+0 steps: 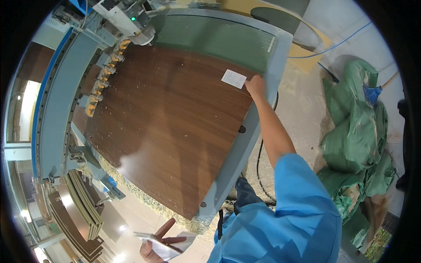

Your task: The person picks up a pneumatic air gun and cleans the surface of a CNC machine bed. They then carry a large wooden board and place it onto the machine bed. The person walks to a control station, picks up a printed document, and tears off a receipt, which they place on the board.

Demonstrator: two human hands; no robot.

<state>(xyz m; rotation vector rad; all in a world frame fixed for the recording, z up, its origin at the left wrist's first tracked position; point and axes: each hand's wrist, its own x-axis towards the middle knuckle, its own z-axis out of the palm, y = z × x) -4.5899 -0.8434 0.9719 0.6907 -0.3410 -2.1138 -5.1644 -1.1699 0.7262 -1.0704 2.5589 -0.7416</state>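
Observation:
A large brown wood-grain panel (171,118) lies on the machine bed in front of me. Near its far right corner is a small white printed label (233,79). My right hand (256,86) is at the label's right edge, fingers curled and closed against it, just over the panel's edge. Low in the view, off the panel's near corner, my left hand (153,247) grips a wad of white paper sheets (166,250), two of its fingers spread apart over them.
A cutting machine's spindle head (125,22) with a green light hangs over the panel's far left. Yellow clips (101,83) line the gantry. Green sacks (355,127) slump on the right floor. Stacked boards (79,206) stand lower left. A black cable (260,171) runs beside the bed.

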